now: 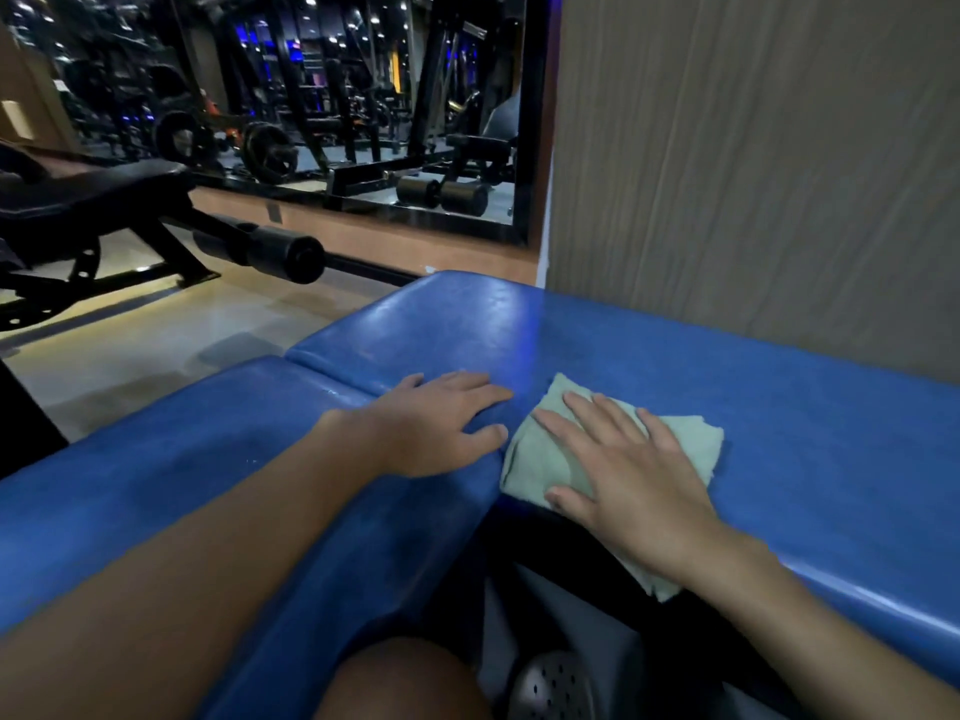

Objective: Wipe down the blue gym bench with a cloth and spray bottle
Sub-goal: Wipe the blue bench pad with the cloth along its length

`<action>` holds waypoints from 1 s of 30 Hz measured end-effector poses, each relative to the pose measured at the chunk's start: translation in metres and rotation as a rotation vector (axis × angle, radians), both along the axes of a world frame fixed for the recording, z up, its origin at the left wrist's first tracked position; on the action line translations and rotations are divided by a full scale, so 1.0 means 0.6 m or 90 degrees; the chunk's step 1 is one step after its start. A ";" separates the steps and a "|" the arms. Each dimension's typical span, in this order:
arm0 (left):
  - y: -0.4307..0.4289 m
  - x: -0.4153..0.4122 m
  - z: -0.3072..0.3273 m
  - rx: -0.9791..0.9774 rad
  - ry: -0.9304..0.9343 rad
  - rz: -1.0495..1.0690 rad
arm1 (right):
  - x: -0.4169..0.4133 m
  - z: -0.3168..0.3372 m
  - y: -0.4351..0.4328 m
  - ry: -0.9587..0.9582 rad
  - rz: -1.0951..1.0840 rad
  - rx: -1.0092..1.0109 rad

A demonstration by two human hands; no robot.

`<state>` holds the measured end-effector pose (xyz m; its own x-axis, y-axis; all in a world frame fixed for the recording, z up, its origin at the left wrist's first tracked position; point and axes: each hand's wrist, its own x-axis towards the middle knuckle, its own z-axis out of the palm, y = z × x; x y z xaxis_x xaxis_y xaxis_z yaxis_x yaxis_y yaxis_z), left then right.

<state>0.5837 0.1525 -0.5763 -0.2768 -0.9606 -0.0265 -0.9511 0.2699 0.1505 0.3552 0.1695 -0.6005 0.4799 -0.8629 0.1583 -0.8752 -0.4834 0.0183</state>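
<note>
Step in hand: wiping, w/ the cloth (pixel 691 444) down on the blue bench (pixel 810 407). R hand (pixel 628 475) lies flat on top of the cloth, fingers straight & spread, pressing it to the pad, not bunching or gripping it. L hand (pixel 441 423) is just left of the cloth, also flat & released, palm on the pad, holding nothing; prob. bracing. Cloth is folded, pale green. Its near corner hangs off the pad edge by the R wrist, over the dark gap btw pads. No spray bottle in view, so can't tell if the pad's been sprayed. The sheen beyond the cloth may be wet or just light.

Progress: prob. mid-task. Lots of pad either side of the cloth, & can't tell which parts are done.

Next move, my guess: palm pressed down, sweep the cloth along the pad in long strokes, w/ the L hand lifting clear if a stroke goes its way. Risk: the cloth slipping off into the gap next to it.

Beyond the cloth: a mirror (pixel 363 96) showing gym gear. Far left of the cloth, a black bench (pixel 93 200) on the floor (pixel 156 345).
</note>
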 end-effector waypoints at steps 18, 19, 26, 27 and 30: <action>0.019 -0.099 -0.003 0.033 -0.045 -0.036 | -0.045 -0.040 0.029 0.037 -0.016 -0.210; 0.019 -0.099 -0.002 0.035 -0.041 -0.030 | -0.046 -0.039 0.026 0.024 -0.006 -0.211; 0.029 -0.151 -0.008 0.019 -0.067 -0.133 | -0.195 -0.049 0.081 0.049 -0.004 -0.265; 0.028 -0.157 -0.010 0.018 -0.092 -0.144 | -0.213 -0.048 0.088 0.060 -0.015 -0.266; 0.026 -0.163 -0.017 0.001 -0.144 -0.157 | -0.216 -0.046 0.090 0.079 -0.050 -0.239</action>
<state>0.4861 0.1681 -0.5868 -0.4885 -0.8649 -0.1152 -0.8661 0.4967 -0.0564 0.2257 0.2235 -0.6281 0.4498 -0.7908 0.4150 -0.8895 -0.3546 0.2883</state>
